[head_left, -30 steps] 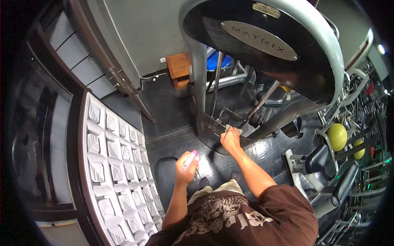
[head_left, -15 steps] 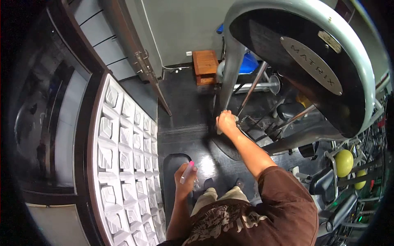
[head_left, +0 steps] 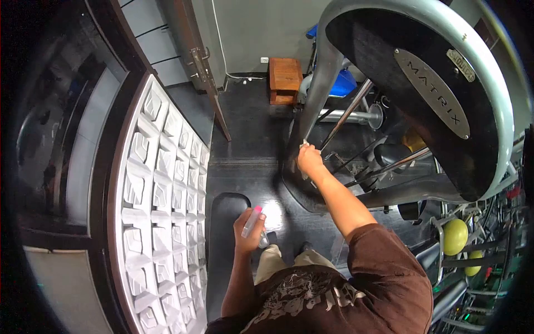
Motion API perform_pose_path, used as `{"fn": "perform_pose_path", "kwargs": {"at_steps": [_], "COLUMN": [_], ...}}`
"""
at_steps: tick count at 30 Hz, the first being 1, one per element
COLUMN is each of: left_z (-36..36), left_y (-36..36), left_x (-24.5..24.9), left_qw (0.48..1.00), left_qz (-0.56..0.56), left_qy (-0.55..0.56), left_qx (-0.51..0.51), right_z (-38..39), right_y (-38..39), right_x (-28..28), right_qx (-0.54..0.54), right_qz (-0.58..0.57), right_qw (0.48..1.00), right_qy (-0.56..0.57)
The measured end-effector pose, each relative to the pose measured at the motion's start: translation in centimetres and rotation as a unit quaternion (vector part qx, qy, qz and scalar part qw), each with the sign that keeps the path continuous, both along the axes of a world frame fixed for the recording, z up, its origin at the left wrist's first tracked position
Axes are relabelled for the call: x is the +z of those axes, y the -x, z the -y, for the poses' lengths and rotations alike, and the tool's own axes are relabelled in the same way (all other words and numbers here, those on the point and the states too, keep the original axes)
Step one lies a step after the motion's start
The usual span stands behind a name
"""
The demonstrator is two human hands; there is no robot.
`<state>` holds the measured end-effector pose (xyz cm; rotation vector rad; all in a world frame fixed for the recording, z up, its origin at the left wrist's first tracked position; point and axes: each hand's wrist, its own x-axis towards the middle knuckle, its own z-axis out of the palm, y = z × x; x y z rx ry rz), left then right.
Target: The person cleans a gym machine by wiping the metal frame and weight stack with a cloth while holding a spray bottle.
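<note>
Though aslant, bottle (head_left: 252,221) inside left hand (head_left: 254,235).

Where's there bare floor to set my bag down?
Bare floor lies between the open door and the Matrix machine, in front of the wooden stand. Crowded: among the machine's rods beside the right hand, and far right, where yellow balls sit amid equipment.

Your right hand (head_left: 310,160) covers most of the pale cloth (head_left: 303,144), so you can't see its shape. Your left hand (head_left: 246,240) hides part of the clear bottle (head_left: 251,222). The top edge cuts off the big machine (head_left: 378,67), and the bottom edge cuts your brown shirt (head_left: 384,278). The far-right gym gear (head_left: 481,305) is too small to tell.
</note>
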<state>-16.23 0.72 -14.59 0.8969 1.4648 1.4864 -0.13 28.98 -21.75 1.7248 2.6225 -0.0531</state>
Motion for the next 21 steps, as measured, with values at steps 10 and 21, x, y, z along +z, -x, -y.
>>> {"fn": "perform_pose_path", "kwargs": {"at_steps": [10, 21], "left_z": [0.1, 2.7], "left_y": [-10.3, -24.4], "left_x": [0.7, -0.7], "left_qw": [0.997, 0.994], "left_qz": [-0.032, 0.014], "left_qy": [-0.069, -0.102], "left_qx": [0.005, 0.037], "right_z": [6.2, 15.6], "right_y": [-11.4, -28.9], "right_x": [-1.4, 3.2], "right_qx": [0.06, 0.091], "right_qz": [-0.076, -0.133], "right_qw": [0.995, 0.977], "right_qy": [0.036, 0.137]}}
